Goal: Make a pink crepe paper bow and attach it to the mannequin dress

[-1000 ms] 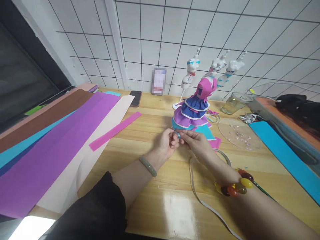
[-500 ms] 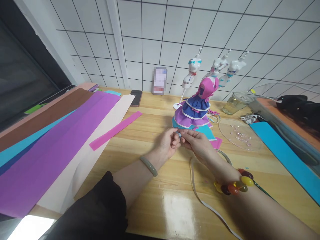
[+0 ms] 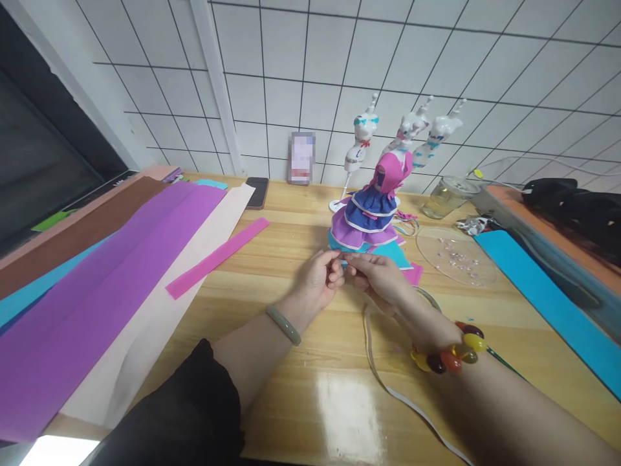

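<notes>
At mid-frame, the left hand (image 3: 323,279) and right hand (image 3: 378,277), fingertips nearly meeting, pinch a blue piece (image 3: 344,264), mostly hidden. Just above, right of centre, stands the dress (image 3: 369,210). Lower right, a ribbon (image 3: 389,389) trails across the counter (image 3: 276,401).
</notes>
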Demonstrator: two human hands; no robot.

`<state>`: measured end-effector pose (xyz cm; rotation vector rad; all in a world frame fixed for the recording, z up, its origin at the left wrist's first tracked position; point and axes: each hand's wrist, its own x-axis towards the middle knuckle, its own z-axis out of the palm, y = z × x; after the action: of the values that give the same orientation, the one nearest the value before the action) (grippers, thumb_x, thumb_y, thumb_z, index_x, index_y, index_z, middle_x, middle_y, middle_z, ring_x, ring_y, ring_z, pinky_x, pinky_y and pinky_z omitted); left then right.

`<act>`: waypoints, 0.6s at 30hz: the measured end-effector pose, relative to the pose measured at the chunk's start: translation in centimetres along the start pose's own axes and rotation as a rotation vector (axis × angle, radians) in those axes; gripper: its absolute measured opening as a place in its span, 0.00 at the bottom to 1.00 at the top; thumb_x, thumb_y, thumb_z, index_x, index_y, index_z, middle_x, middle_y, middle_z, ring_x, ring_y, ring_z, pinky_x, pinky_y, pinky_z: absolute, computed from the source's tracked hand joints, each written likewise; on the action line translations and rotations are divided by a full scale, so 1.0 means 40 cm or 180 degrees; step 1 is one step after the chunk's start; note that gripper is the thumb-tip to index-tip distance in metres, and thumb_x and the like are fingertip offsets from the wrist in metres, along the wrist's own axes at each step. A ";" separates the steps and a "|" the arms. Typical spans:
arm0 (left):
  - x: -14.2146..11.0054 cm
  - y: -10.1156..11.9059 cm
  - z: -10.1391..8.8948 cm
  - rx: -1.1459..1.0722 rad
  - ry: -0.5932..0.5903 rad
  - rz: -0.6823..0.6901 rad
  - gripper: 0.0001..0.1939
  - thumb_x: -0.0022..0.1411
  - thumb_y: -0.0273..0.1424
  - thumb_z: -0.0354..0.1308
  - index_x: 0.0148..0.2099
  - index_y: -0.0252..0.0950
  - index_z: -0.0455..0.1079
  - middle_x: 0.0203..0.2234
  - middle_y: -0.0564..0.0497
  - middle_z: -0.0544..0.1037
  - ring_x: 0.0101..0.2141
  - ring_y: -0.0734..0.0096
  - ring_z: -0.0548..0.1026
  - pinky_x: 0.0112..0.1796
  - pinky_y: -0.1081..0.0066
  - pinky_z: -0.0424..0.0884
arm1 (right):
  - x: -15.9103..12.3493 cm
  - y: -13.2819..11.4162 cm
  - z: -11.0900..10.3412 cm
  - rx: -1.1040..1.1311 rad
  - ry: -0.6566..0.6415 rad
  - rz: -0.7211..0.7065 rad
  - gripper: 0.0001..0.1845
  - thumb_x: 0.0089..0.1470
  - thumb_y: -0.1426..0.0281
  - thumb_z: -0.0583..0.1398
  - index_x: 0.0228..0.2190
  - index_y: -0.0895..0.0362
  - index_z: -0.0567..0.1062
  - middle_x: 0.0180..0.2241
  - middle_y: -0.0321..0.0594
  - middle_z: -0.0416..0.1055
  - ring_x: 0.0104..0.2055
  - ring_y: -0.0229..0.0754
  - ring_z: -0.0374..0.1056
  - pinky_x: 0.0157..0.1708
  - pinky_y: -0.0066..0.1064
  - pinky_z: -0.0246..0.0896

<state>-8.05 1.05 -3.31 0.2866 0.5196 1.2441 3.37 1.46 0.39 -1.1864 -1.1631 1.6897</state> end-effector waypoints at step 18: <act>0.000 0.002 0.002 -0.0075 0.0044 -0.0018 0.07 0.52 0.25 0.52 0.24 0.33 0.58 0.12 0.58 0.61 0.10 0.86 0.55 0.12 0.81 0.46 | -0.012 0.021 -0.006 -0.0889 0.0133 -0.0625 0.25 0.45 0.60 0.60 0.42 0.62 0.71 0.16 0.29 0.59 0.18 0.30 0.49 0.18 0.26 0.38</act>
<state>-8.09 1.11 -3.21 0.2566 0.5170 1.2466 3.65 0.83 -0.34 -1.2220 -1.4737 1.3817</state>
